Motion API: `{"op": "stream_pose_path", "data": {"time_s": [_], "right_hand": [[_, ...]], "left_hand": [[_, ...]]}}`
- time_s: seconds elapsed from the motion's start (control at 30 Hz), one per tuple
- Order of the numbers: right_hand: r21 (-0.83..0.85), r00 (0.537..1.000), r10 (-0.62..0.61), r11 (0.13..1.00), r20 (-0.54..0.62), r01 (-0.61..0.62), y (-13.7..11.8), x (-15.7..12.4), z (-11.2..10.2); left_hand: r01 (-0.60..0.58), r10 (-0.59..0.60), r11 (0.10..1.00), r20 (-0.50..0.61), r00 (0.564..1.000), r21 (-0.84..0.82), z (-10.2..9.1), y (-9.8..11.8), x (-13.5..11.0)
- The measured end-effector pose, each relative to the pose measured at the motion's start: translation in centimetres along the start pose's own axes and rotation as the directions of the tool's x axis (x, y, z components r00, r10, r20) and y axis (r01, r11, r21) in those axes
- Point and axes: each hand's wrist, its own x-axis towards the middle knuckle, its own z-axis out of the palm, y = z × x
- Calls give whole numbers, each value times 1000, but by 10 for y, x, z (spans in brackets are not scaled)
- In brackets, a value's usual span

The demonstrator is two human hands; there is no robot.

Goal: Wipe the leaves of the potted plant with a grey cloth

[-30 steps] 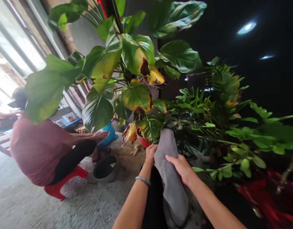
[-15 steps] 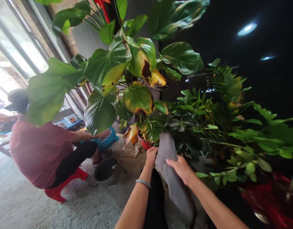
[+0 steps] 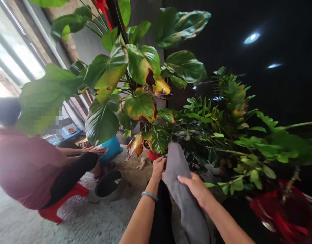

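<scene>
A long grey cloth piece [image 3: 178,176] with a rounded far end lies lengthwise in front of me, above my dark-clad leg. Along its right side, my right hand [image 3: 195,188] grips it, thumb on top and the other fingers underneath. My left hand [image 3: 159,166], below a bracelet-ringed wrist, is closed at the cloth's left edge. Its fingertips are partly hidden there. The cloth's near end runs down to the bottom of the view.
A large-leaved plant [image 3: 140,105] in a red pot [image 3: 151,154] stands ahead, with bushy plants [image 3: 222,125] to the right. A dark bucket [image 3: 108,186] is on the floor at left. Beside it a person [image 3: 26,162] sits on a red stool [image 3: 61,205], near a blue bag-like item [image 3: 113,149].
The surroundings have shifted left in view. My hands stay on the grey cloth with little movement. The other person's arm has drawn back from the blue item toward their knee.
</scene>
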Motion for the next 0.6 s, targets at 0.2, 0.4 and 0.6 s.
{"op": "stream_pose_path", "data": {"time_s": [0.2, 0.4, 0.6], "right_hand": [[21, 998, -49, 999, -37, 49, -12, -51, -32], [199, 891, -290, 906, -350, 373, -94, -21, -60], [274, 971, 104, 961, -213, -43, -17, -4, -52]], "left_hand": [[81, -81, 997, 11, 997, -15, 0, 5, 3], [68, -67, 998, 25, 997, -18, 6, 11, -5], [59, -58, 998, 32, 998, -26, 6, 16, -11]]}}
